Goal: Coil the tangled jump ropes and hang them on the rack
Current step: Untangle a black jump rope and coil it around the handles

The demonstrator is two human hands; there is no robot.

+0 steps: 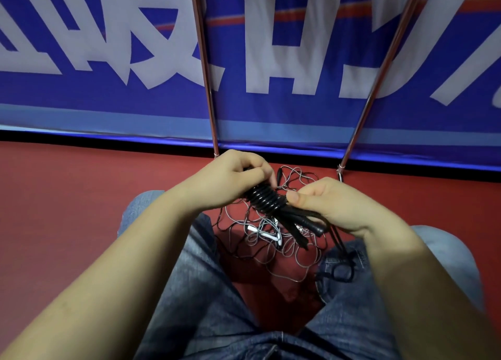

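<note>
black rope wound tight between both hands, tangle on floor below

head view: person sat with knees apart, jeans (206, 286) on both legs, red floor (81, 191) between and around them. left hand (233, 178) held the far-left end of a black jump rope (267, 201), fingers curled round it. right hand (333, 208) pinched the near-right end of the same bundle, thumb pressed on top, fingers closed under it. the rope was wrapped in tight turns round its own middle, forming a short ribbed coil between the two hands. black handles (306, 229) stuck out of the bundle toward the near right, below the right hand. a loose black strand hung from the right hand down onto the right thigh, ending in a small loop (343, 273).

under the hands, on the floor between the knees, lay a tangled pile of thin grey ropes (273, 240) with white handle pieces in the middle. far side: two metal rack legs (210, 102) standing on the floor just beyond the hands, one left, one right and slanted. behind them a blue banner (108, 102) with big white characters. a dark item at the top of the left leg was cut off, could not tell what.
</note>
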